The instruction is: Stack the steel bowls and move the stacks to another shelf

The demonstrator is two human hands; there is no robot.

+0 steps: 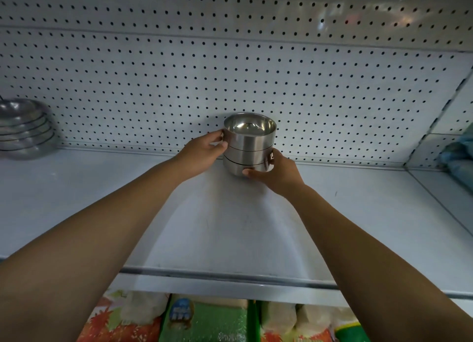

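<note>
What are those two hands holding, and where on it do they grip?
A stack of steel bowls: the left hand grips its upper left side, the right hand its lower right side, near the base.

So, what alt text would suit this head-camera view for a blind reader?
Two bare hands grip a stack of steel bowls at a white shelf, left hand near its top, right hand at its base. A pile of steel dishes sits far left.

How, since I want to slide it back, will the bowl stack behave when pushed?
The bowl stack looks rigid, polished steel, so it likely slides easily on the smooth shelf. Three bowls high on a rounded base, it may tip.
</note>
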